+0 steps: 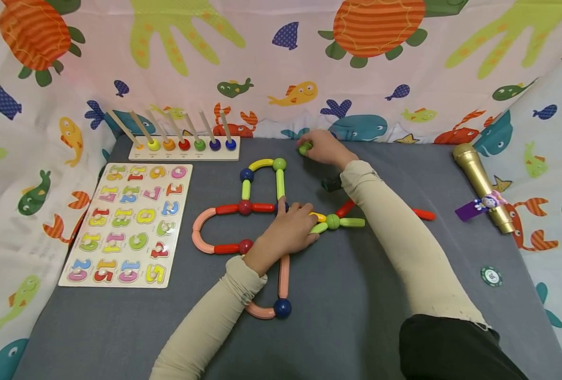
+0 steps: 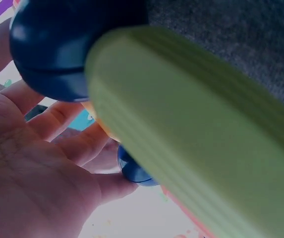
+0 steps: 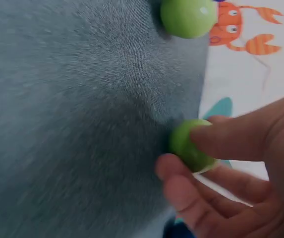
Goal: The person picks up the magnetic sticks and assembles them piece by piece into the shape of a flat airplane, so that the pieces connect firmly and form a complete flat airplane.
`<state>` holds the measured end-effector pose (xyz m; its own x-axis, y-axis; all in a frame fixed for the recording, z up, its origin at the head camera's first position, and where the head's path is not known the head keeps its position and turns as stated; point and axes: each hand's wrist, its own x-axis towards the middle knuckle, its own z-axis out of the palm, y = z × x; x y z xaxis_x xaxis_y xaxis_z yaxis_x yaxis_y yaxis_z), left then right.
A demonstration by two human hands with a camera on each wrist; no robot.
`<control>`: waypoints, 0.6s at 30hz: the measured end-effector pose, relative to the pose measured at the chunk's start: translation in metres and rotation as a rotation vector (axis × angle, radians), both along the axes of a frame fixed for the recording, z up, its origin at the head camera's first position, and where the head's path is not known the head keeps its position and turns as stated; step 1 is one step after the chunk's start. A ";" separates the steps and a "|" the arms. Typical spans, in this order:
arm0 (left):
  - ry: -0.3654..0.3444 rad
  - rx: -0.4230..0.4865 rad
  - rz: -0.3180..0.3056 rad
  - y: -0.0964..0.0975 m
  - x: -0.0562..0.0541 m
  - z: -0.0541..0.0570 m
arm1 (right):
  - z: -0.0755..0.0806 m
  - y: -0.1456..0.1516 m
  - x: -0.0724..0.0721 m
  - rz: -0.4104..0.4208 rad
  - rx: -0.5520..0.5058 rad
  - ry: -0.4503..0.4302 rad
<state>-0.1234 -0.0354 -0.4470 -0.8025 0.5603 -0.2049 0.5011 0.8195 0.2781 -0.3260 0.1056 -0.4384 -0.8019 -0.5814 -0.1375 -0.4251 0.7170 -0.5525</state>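
Note:
My right hand (image 1: 325, 150) pinches a light green ball (image 3: 185, 141) between thumb and fingers, at the table's back edge. My left hand (image 1: 287, 229) lies over the middle of a figure made of coloured rods and balls, hiding part of it. In the left wrist view its relaxed fingers reach around a dark blue ball (image 2: 47, 74), and the thumb touches a smaller-looking blue ball (image 2: 134, 171). A light green rod (image 2: 191, 129) fills the front of that view. Beyond the left fingertips, a green ball (image 1: 333, 221) joins green, yellow and red rods.
A number puzzle board (image 1: 131, 229) lies on the left, with a peg counting stand (image 1: 184, 153) behind it. On the right are a gold microphone (image 1: 484, 187) and a poker chip (image 1: 492, 276). A black piece (image 1: 331, 183) and a red rod (image 1: 424, 214) show beside the right sleeve.

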 end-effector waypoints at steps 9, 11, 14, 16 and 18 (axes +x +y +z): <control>0.001 -0.006 -0.010 0.002 0.000 -0.003 | 0.009 0.084 0.048 -0.162 -0.150 -0.148; 0.000 -0.008 -0.008 0.003 0.000 -0.003 | 0.011 0.102 0.063 -0.184 -0.162 -0.182; -0.008 -0.012 -0.005 0.003 -0.001 -0.003 | 0.012 0.126 0.084 -0.192 -0.162 -0.219; -0.015 -0.010 -0.002 0.003 -0.001 -0.002 | 0.014 0.138 0.096 -0.179 -0.147 -0.225; -0.020 -0.003 0.000 0.003 -0.001 -0.001 | 0.015 0.146 0.106 -0.171 -0.139 -0.233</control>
<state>-0.1240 -0.0322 -0.4480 -0.7983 0.5596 -0.2226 0.4953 0.8203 0.2858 -0.2199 0.2515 -0.4237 -0.8459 -0.4672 -0.2572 -0.1558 0.6777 -0.7187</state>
